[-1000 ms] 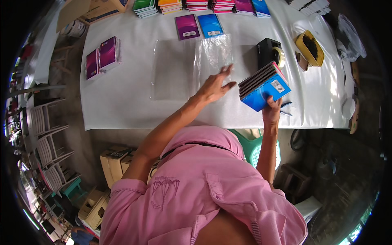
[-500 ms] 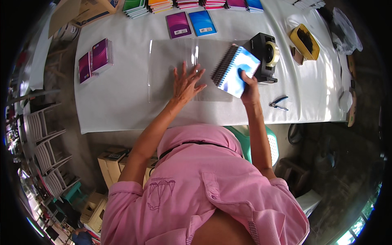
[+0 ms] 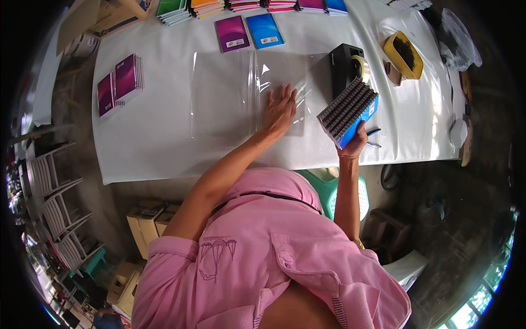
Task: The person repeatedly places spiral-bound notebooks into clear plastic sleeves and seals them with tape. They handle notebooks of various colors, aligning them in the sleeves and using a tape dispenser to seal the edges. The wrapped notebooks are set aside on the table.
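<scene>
My left hand (image 3: 281, 112) lies flat with its fingers stretched out on a sheet of clear plastic film (image 3: 222, 98) spread over the table. To the right, my right hand (image 3: 354, 141) grips a stack of blue spiral notebooks (image 3: 350, 112), its dark wire bindings turned up and to the left. The stack is held tilted above the table, just in front of the black tape dispenser (image 3: 341, 68). Beneath and beside that hand, small blue-handled pliers (image 3: 373, 137) lie partly hidden.
A purple notebook (image 3: 232, 34) and a blue notebook (image 3: 265, 30) lie beyond the film. Colourful notebook stacks (image 3: 207, 6) line the far edge. Purple notebooks (image 3: 126, 77) sit at left. A yellow tub (image 3: 404, 54) with dark contents stands at right. A green stool (image 3: 329, 192) is below the table's front edge.
My left hand has slid right across the film. My right hand has moved right and slightly nearer, turning the notebook stack so that its wire bindings show instead of its cover.
</scene>
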`<state>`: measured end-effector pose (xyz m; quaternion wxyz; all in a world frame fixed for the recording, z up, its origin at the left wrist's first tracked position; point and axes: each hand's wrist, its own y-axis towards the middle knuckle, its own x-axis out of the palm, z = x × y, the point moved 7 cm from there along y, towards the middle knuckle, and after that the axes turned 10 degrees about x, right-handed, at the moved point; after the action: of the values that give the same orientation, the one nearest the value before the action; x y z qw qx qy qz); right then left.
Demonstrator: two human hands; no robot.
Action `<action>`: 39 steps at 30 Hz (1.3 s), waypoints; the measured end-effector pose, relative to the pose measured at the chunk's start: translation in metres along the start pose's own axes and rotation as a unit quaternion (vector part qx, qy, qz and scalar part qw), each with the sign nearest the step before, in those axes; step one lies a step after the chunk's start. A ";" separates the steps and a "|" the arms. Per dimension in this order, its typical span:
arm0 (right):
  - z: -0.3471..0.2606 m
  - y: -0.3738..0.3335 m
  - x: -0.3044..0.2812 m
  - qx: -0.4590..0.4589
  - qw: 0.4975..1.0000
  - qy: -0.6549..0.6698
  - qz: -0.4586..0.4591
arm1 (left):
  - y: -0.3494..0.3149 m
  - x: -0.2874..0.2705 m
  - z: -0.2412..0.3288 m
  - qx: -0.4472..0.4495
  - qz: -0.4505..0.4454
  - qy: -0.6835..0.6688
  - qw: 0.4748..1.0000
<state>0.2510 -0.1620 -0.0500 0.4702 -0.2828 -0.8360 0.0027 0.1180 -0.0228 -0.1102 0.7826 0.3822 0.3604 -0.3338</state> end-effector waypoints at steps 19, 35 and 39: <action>0.123 0.065 0.041 0.227 0.970 -0.054 0.064 | -0.111 -0.134 -0.125 -0.277 0.300 -0.289 0.866; 0.102 0.083 0.109 0.206 0.915 -0.346 0.008 | -0.050 -0.130 -0.106 -0.106 0.102 -0.199 0.969; 0.129 0.109 0.118 0.225 0.881 -0.416 -0.006 | -0.049 -0.127 -0.134 -0.338 0.117 -0.445 0.821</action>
<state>0.1535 0.0198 -0.0587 0.1301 -0.1373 -0.9334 0.3049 -0.0280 0.0972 -0.0831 0.9712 -0.0573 0.0164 -0.2308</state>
